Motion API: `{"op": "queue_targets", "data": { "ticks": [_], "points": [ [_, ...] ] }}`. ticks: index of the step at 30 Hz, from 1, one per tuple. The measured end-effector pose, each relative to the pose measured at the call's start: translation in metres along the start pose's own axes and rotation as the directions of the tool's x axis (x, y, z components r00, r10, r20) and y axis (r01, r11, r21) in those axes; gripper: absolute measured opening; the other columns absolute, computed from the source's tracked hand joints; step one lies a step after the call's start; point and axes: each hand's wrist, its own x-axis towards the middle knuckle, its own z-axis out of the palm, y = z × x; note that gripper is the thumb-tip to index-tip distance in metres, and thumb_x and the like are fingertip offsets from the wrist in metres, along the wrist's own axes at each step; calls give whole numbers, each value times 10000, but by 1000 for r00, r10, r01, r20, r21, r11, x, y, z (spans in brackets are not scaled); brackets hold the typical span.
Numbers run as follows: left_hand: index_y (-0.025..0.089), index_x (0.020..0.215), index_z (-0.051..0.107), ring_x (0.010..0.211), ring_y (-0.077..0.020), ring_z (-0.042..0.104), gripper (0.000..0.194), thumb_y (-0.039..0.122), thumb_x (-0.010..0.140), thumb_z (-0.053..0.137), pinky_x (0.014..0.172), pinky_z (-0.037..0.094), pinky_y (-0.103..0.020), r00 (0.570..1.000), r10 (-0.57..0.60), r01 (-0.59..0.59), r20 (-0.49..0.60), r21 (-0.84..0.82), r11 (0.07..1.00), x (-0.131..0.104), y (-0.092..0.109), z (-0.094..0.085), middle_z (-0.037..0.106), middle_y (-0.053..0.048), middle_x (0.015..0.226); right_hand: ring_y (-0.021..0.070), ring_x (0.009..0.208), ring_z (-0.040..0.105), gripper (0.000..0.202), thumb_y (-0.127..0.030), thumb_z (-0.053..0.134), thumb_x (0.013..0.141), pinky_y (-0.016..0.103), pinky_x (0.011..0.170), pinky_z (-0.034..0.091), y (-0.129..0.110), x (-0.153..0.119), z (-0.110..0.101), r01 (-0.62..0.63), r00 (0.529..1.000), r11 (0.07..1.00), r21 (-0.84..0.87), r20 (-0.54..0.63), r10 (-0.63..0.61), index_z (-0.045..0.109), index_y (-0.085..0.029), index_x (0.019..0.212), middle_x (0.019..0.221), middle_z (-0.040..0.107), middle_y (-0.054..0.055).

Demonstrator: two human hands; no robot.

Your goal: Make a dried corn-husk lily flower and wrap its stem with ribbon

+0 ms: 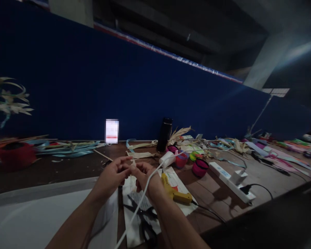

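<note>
My left hand (114, 175) and my right hand (145, 174) meet over the table, fingertips pinched together around a small pale strip (133, 162). Most of the strip is hidden by the fingers. Below the hands, black scissors (145, 212) rest on a printed paper sheet (132, 230). A yellow glue gun (181, 196) lies to the right of my right wrist. A white cable (137, 207) runs past my right hand, in front of the wrist.
A white power strip (228, 181) with plugs is on the right. Behind the hands are a black bottle (165, 134), a white roll (167, 159), small pink baskets (200, 167) and a lit phone (111, 132). A white board (41, 214) lies at left.
</note>
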Motion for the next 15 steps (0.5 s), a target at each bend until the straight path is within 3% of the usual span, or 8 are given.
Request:
{"op": "queue_targets", "data": {
  "ticks": [3,6,8,10,12,13,15],
  "points": [
    [178,1114,526,490,-89,475,518,385,664,678,453,349,-201,1000,7,-7,1,22,1000,-1,2,-1,588,34,648,35,304,324,251,-381,634,687,131,273,242,0,3,6,26,999,997,68,-45,-23,601,-133,705,394,419,-94],
    [189,1122,541,490,-97,492,542,427,653,673,448,344,-209,1000,-6,7,-30,15,1000,1,2,-5,621,11,706,30,305,314,245,-369,629,695,132,279,235,2,7,4,53,993,994,94,-110,-42,607,-125,690,386,420,-92],
    [198,1106,563,517,-115,513,503,462,683,630,467,358,-225,985,5,9,-171,81,997,4,0,-11,635,-8,750,32,316,330,246,-373,618,706,134,291,254,3,10,0,77,985,990,119,-164,-57,605,-129,725,409,435,-91],
    [200,1030,611,609,-153,554,402,460,726,575,542,398,-257,924,108,-2,-368,277,961,6,-4,-18,644,-31,794,38,332,353,246,-377,615,709,138,306,280,4,14,-3,99,977,986,138,-204,-69,599,-136,753,424,442,-91],
    [202,921,654,755,-193,577,287,407,753,543,687,417,-294,856,291,-10,-427,549,835,9,-10,-24,648,-47,871,45,342,368,245,-374,624,701,143,316,292,3,16,-6,111,972,983,145,-224,-77,594,-138,758,423,442,-91],
    [207,883,667,799,-204,575,254,380,765,522,735,409,-305,851,354,-11,-388,660,751,10,-13,-26,645,-49,889,47,344,369,244,-373,629,697,143,318,292,3,17,-6,117,969,982,150,-236,-79,591,-138,751,417,438,-91],
    [224,846,679,843,-214,564,244,341,793,472,777,392,-312,886,379,-18,-267,797,603,11,-21,-29,641,-44,876,49,349,373,246,-377,631,698,143,321,294,4,17,-5,134,959,974,182,-270,-81,580,-140,741,417,440,-90]
  ]
}}
